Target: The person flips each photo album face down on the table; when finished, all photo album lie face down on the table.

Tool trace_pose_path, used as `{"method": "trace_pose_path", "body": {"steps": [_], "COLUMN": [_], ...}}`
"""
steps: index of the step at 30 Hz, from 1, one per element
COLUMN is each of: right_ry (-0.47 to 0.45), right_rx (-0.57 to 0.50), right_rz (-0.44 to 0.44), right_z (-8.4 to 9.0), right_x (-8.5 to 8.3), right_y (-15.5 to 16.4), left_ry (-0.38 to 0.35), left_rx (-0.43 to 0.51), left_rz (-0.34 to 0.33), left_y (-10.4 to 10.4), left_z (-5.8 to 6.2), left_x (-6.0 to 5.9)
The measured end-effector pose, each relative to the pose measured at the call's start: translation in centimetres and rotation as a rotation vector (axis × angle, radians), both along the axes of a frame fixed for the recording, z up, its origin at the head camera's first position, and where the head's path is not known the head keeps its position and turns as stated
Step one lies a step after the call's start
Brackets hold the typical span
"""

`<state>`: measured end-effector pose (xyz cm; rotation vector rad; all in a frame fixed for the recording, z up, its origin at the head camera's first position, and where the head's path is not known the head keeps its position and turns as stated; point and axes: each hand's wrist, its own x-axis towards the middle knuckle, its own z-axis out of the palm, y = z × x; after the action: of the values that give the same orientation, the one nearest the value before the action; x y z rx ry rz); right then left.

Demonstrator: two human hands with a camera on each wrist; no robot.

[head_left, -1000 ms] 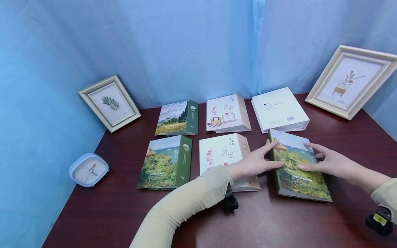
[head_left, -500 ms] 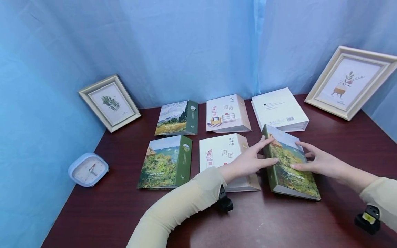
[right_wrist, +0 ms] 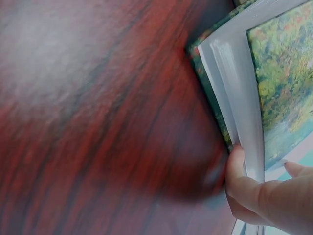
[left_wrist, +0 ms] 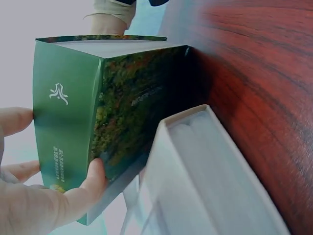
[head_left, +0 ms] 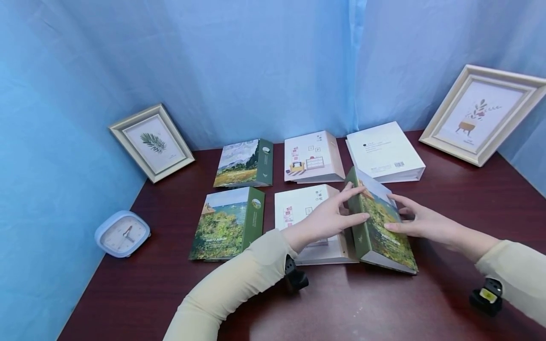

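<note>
A green photo album (head_left: 386, 232) with a painted seaside cover leans tilted, its spine raised and its page edge low toward the table. My left hand (head_left: 322, 220) grips it across the spine; in the left wrist view the fingers lie on one side of the green spine (left_wrist: 63, 107) and the thumb on the other. Along the page edge, my right hand (head_left: 426, 227) holds it, thumb on the cover, fingers against the pages (right_wrist: 232, 88). Close to its left lies a white album (head_left: 294, 201), partly covered by my left hand and arm.
Left of these lie a matching green album (head_left: 222, 220) and a landscape album (head_left: 239, 163). Behind are a pink-white album (head_left: 309, 156) and a plain white one (head_left: 379, 147). Two picture frames (head_left: 155, 142) lean at the back corners; a blue clock (head_left: 123, 234) stands left.
Both hands have moved left with the green album, bringing it beside the white album. Its spine side has tipped up more steeply. The other things have stayed put.
</note>
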<state>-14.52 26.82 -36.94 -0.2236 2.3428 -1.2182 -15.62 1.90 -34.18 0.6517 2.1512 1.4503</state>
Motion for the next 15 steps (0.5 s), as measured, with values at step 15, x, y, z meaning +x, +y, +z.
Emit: {"method": "trace_pose_path", "body": {"steps": [15], "right_ry": [-0.009], "right_rx": [-0.114], "right_rz": [0.013], "right_z": [0.5], "right_x": [-0.6], "right_y": [-1.2], "left_ry": [0.120], "left_rx": [-0.092], "left_rz": [0.008], "left_y": [-0.9], "left_z": [2.3], "left_x": [0.1]}}
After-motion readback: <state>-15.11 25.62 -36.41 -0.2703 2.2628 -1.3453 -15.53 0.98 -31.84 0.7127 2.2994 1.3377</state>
